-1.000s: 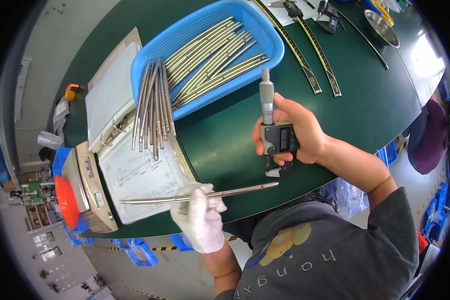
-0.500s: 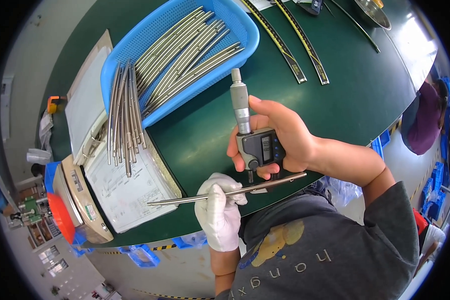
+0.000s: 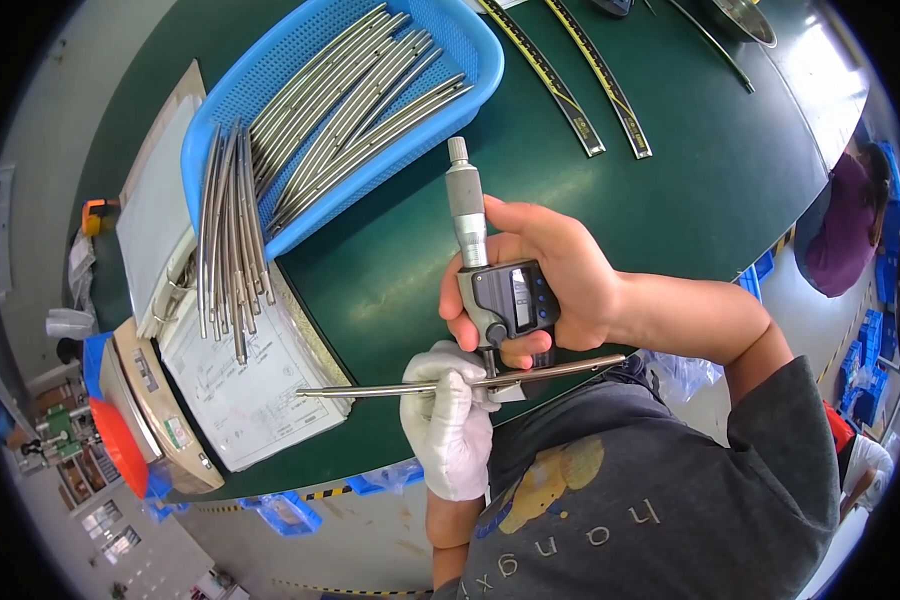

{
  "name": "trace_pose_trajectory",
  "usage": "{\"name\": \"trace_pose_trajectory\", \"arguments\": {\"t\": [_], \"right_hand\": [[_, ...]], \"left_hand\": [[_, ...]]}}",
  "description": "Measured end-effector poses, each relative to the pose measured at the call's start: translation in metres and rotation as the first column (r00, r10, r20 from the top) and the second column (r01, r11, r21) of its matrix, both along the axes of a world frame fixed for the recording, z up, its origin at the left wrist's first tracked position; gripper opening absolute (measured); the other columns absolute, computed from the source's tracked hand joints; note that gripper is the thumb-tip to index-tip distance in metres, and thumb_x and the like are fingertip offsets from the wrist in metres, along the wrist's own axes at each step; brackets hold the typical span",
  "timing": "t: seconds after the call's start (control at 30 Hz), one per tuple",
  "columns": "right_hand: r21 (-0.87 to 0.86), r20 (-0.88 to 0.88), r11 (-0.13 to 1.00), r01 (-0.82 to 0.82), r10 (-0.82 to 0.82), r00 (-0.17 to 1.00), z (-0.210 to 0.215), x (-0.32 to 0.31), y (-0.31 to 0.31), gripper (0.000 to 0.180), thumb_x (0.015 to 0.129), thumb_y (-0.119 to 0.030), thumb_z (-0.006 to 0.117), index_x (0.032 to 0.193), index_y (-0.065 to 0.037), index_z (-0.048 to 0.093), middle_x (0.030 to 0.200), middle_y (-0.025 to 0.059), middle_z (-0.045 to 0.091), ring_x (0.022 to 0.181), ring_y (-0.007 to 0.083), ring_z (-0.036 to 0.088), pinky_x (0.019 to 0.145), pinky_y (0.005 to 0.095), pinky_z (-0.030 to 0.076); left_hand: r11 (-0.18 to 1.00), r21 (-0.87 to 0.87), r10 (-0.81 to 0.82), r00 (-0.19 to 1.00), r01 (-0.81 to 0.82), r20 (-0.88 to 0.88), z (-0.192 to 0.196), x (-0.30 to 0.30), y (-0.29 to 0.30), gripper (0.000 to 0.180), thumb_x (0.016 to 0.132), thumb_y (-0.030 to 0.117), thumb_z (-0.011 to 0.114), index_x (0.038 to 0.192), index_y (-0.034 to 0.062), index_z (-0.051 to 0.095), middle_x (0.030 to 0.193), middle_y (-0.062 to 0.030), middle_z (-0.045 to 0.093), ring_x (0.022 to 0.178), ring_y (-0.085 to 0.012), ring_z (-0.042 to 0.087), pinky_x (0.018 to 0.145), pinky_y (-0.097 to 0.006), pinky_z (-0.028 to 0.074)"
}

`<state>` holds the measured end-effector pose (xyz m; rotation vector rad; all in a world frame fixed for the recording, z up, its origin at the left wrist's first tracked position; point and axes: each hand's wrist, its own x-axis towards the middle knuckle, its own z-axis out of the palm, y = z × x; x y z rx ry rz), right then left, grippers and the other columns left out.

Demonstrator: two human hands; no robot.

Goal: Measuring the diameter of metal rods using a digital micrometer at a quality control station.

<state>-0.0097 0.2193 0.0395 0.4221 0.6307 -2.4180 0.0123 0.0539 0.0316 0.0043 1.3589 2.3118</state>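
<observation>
My left hand [image 3: 448, 430], in a white glove, is closed around a thin metal rod [image 3: 570, 369] lying nearly level in front of me. Bare, my right hand [image 3: 575, 275] grips a digital micrometer [image 3: 498, 300] with a grey thimble pointing away from me and a small display. The micrometer's measuring end is at the rod, just right of the gloved fingertips. Whether both its faces touch the rod is hard to tell.
A blue basket [image 3: 492, 62] of metal rods stands far left, with more rods [image 3: 232, 250] across its left side. Below them are printed drawings [image 3: 245, 405] and a scale [image 3: 160, 400]. Two yellow-black rulers [image 3: 610, 85] lie on the green table [image 3: 390, 240]. A person [image 3: 838, 240] is at right.
The micrometer has come down to the rod, its measuring end now at the rod by my gloved fingers. The rod's right end has shifted slightly right and down; the whole view has shifted slightly.
</observation>
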Motion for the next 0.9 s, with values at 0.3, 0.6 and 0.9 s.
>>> {"name": "trace_pose_trajectory", "arguments": {"t": [0.3,0.6,0.9], "right_hand": [[-0.018,-0.025,1.000,0.012,-0.013,1.000,0.001,0.000,-0.001,0.070,0.081,-0.059,0.020,0.084,0.003,0.053,0.071,0.0142,0.056,0.036,0.0139,0.037,0.035,0.0231,0.034],[0.120,-0.109,0.992,-0.025,0.038,0.993,0.001,0.000,-0.005,0.071,0.080,-0.063,0.025,0.080,0.001,0.055,0.068,0.0111,0.058,0.036,0.0132,0.039,0.036,0.0229,0.034],[0.059,-0.132,0.998,-0.003,0.010,0.991,-0.004,0.002,-0.007,0.074,0.082,-0.062,0.021,0.083,0.003,0.053,0.068,0.0125,0.058,0.037,0.0138,0.039,0.035,0.0226,0.033]], "left_hand": [[1.000,-0.007,-0.013,0.993,0.012,-0.119,-0.004,0.003,0.006,0.026,0.089,0.028,0.041,0.079,0.0040,0.040,0.067,-0.0067,0.043,0.065,-0.0160,0.049,0.060,-0.024,0.038],[1.000,0.007,0.014,0.996,-0.013,-0.088,-0.008,0.006,0.000,0.029,0.087,0.029,0.045,0.081,0.0016,0.041,0.080,-0.0091,0.042,0.074,-0.0230,0.053,0.067,-0.032,0.043],[0.998,0.016,0.068,0.994,-0.067,-0.086,-0.002,0.009,0.015,0.028,0.090,0.031,0.036,0.078,0.0058,0.038,0.081,-0.0242,0.056,0.075,-0.0249,0.055,0.070,-0.028,0.040]]}}
